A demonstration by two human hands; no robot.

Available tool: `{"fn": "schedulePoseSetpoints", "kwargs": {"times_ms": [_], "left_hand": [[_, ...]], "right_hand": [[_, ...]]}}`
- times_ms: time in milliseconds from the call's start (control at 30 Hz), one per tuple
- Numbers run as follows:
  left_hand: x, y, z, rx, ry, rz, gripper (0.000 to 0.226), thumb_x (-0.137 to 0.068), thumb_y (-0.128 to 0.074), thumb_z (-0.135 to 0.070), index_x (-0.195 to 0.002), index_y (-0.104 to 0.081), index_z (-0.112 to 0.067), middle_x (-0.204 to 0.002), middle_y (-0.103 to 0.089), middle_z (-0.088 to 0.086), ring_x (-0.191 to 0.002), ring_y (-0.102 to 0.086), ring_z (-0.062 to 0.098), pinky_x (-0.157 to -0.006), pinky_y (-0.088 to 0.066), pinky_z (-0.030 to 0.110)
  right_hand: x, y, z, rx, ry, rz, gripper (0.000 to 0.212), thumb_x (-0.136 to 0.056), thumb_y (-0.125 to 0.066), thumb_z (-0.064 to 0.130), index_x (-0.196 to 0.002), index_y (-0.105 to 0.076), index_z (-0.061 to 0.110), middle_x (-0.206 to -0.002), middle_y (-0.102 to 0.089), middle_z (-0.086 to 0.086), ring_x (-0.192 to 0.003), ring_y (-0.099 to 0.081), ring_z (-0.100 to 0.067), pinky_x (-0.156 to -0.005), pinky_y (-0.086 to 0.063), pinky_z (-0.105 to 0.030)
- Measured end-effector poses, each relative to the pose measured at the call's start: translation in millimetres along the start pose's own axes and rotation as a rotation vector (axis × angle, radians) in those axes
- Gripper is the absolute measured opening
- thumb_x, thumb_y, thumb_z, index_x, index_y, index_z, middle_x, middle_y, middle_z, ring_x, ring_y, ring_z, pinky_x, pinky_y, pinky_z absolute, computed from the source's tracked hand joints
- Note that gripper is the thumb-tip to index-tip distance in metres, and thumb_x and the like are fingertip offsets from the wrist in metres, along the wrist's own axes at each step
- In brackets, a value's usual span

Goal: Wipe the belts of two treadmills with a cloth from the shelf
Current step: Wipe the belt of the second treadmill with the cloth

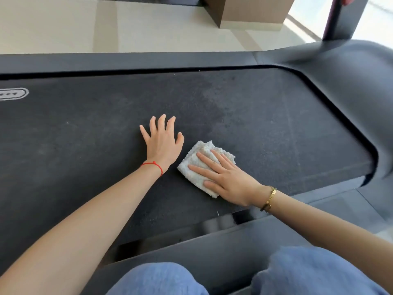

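Your only view comes from the head camera, looking steeply down and forward across the treadmill belt [255, 116] from close above it. Your knees [161, 279] fill the bottom edge, and floor [106, 24] lies beyond the belt.

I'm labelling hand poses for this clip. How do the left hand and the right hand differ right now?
The left hand lies bare on the treadmill belt with fingers spread; the right hand presses flat on the folded white cloth. The left wrist wears a red string bracelet, the right a gold bracelet. The left hand sits farther from the person than the right. Both are open, palm down.
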State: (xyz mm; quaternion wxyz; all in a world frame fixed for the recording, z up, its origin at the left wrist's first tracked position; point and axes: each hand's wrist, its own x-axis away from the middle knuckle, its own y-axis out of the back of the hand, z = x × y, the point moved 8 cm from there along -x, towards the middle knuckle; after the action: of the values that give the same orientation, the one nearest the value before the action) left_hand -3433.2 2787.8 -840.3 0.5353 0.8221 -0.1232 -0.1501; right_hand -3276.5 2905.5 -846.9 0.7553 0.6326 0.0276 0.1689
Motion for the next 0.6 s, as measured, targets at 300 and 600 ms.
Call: {"fn": "schedulePoseSetpoints", "kwargs": {"times_ms": [300,600], "left_hand": [[-31,-16,-26,-0.147,0.001,-0.050,0.055,-0.100,-0.039,-0.037,-0.152,-0.031,-0.018,-0.159,-0.026,0.007,-0.149,-0.014,0.032,-0.118,-0.007,0.064],[-29,-34,-27,-0.134,0.154,-0.059,0.056,-0.101,-0.036,-0.038,-0.154,-0.028,-0.023,-0.162,-0.022,0.003,-0.150,-0.012,0.029,-0.119,-0.006,0.061]], "right_hand": [[-85,43,-139,-0.039,-0.277,-0.044,0.050,-0.105,-0.022,0.042,-0.153,-0.006,0.045,-0.164,0.004,0.005,-0.149,0.009,-0.034,-0.120,0.005,-0.046],[-71,36,-133,-0.045,0.058,-0.067,0.049,-0.104,-0.021,0.044,-0.152,-0.007,0.048,-0.163,0.005,0.011,-0.147,0.015,-0.020,-0.117,0.013,-0.036]]}}
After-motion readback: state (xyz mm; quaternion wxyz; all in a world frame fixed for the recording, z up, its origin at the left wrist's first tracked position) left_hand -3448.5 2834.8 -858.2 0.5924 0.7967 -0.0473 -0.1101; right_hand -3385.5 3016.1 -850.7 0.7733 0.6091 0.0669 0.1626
